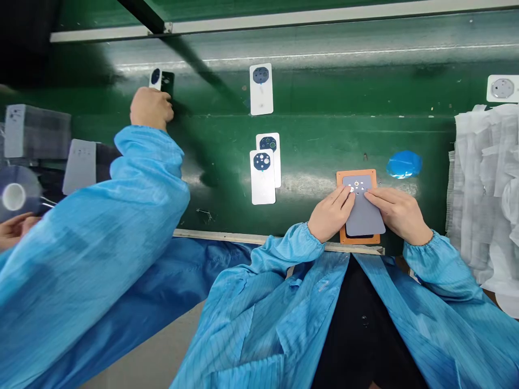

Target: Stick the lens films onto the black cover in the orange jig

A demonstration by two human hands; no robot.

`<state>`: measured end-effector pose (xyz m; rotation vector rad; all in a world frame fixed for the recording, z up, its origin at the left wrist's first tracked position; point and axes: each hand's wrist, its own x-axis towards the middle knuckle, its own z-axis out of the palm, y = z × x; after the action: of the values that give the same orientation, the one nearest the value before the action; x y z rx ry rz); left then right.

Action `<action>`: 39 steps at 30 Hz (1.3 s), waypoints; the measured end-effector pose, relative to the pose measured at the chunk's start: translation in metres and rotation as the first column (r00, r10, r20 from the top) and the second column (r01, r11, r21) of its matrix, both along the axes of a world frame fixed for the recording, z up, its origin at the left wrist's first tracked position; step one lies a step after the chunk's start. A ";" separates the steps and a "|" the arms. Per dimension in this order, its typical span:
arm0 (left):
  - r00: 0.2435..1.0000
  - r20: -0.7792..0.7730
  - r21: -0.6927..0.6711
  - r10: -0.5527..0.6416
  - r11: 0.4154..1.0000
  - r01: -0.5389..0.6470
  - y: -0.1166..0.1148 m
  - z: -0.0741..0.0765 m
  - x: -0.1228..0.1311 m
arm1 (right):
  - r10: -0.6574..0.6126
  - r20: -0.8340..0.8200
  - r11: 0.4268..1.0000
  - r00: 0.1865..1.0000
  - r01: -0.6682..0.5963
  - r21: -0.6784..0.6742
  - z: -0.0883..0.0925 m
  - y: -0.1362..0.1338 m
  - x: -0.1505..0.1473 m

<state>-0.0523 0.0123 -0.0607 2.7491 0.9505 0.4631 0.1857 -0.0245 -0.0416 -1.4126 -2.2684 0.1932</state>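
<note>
An orange plate lies on the green belt near its front edge, with small white and yellow spots showing at its top. A grey sheet lies slightly askew over it. My left hand holds the sheet's left edge, fingers curled onto its upper corner. My right hand grips the right edge, with its fingers reaching in over the top. Both of my sleeves are blue.
White cards with dark round-holed parts lie on the belt: one far, two overlapping, one at top right. A blue film scrap lies nearby. White wrappers are stacked right. A co-worker's hand holds a card at left.
</note>
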 end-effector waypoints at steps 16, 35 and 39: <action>0.999 -0.028 -0.029 0.015 0.999 -0.016 -0.007 -0.002 0.001 | 0.085 0.133 0.992 0.987 -0.072 -0.103 -0.001 -0.008 -0.010; 0.987 -0.158 -0.050 0.044 0.997 -0.053 -0.016 0.008 0.006 | 0.029 0.137 0.995 0.990 -0.016 -0.095 -0.017 -0.021 -0.007; 0.993 0.099 -0.253 0.059 0.967 -0.032 -0.003 0.008 -0.005 | 0.076 -0.127 0.996 0.989 -0.082 -0.045 -0.012 -0.028 -0.012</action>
<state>-0.0578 0.0091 -0.0530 2.4557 0.9753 0.4565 0.1734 -0.0529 -0.0539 -1.2983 -2.2318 0.3561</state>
